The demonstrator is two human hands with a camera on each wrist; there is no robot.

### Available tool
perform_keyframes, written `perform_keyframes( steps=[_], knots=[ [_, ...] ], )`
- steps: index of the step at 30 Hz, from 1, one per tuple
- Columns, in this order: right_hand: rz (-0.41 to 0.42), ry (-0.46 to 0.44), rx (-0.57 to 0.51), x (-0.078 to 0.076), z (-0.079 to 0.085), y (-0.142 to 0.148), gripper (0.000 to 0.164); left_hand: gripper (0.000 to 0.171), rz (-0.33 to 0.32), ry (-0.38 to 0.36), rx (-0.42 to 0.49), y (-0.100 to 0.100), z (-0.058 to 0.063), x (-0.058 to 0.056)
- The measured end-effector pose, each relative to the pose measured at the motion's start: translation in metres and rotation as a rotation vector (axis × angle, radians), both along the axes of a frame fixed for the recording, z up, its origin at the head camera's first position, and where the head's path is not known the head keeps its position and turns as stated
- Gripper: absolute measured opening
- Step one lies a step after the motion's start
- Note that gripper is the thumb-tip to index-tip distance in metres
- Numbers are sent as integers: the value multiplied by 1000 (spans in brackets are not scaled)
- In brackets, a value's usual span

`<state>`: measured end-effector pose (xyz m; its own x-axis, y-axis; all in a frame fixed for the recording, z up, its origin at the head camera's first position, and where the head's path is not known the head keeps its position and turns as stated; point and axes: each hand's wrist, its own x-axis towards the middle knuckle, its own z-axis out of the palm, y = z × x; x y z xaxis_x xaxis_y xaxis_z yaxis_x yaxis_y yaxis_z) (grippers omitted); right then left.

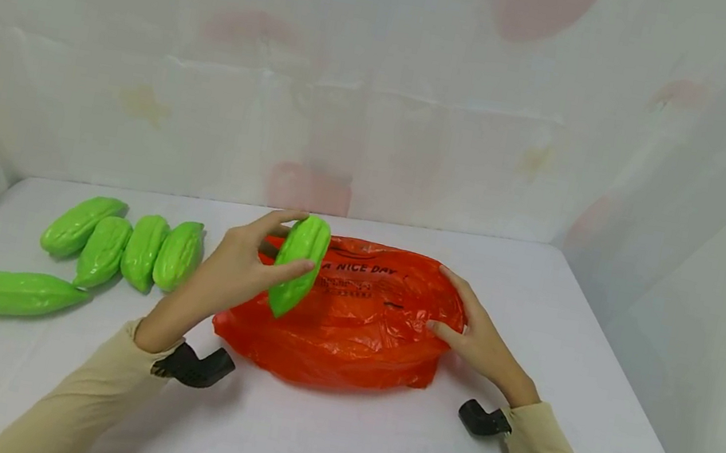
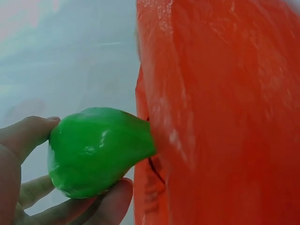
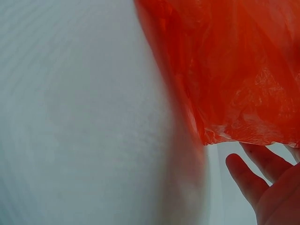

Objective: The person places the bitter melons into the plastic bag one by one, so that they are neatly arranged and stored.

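Grip at left hand [image 1: 240, 261]: thumb across the near face of a ribbed green toy fruit [image 1: 305, 242], other fingers behind, closed snugly on the body. At right hand [image 1: 483, 349]: thumb and fingers well spread at the right edge of a red plastic bag [image 1: 343, 340]; firmness of contact with the film not possible to tell.

Locate the held fruit near the centre of the frame, over the left part of the bag, tapered tip downward. In the left wrist view, note the overlap of red film on the tip.

For good handling, pinch at the thick middle with moderate pressure; expect a slick surface. Lead with the narrow tip to limit snagging. Brace the bag rim outward with the right fingers, without hard pulling; likely to crumple or slide, given the thin film.

Materials: glossy, wrinkled film with black lettering, including "NICE DAY". On the fruit, a shiny skin with lengthwise ridges. Similar shapes in the four green toy fruits [image 1: 145, 246] clustered at left of the frame; longer in the single green piece [image 1: 15, 295] below. Underneath, a smooth white table [image 1: 324, 446]; behind, a pale backdrop [image 1: 419, 155] with faded pink patches.
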<state>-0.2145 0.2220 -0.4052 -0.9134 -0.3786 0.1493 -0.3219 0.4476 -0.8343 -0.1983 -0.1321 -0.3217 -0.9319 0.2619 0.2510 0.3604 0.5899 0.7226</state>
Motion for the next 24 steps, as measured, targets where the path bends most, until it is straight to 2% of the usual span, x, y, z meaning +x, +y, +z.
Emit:
perform_keyframes(
  steps=[9,15,24],
  knots=[
    [20,-11,-24,0,-1,1,78,64,-37,-78,28,19,-5,-7],
    [35,-16,-46,-1,-2,1,79,62,-58,-104,24,32,-8,-8],
    [13,-28,-38,2,0,0,79,57,-100,-134,13,54,-13,-11]
  ],
)
